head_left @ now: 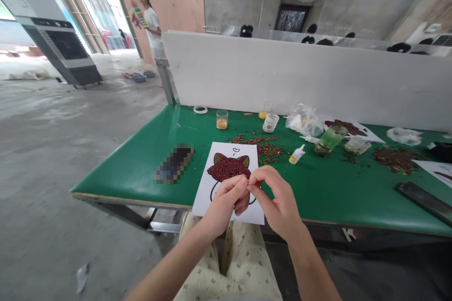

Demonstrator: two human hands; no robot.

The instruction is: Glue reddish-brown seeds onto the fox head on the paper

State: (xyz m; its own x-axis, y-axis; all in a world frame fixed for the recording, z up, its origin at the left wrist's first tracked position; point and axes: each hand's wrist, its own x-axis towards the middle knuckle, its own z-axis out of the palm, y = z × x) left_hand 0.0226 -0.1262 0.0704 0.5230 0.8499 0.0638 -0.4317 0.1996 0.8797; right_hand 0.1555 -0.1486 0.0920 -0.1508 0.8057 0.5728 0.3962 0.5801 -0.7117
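Over the lower part of a white paper sheet point(206, 197), my two hands meet at the fingertips. My left hand point(229, 200) is closed, thumb pressed on its curled fingers. My right hand point(273, 197) pinches with thumb and forefinger right against the left thumb. Whatever sits between the fingertips is too small to make out. The sheet carries an animal picture point(226, 169), its head filled with dark red seeds or beans and its ears with greenish ones. A heart outline is drawn above it. My hands hide part of the body outline.
Loose beans point(270, 150) lie behind the sheet, near a small glue bottle point(297, 154). A phone point(174, 163) is at the left. Farther back stand a cup of corn kernels point(222, 120), a clear cup point(270, 123) and a green jar point(330, 140). A white partition point(300, 82) borders the table.
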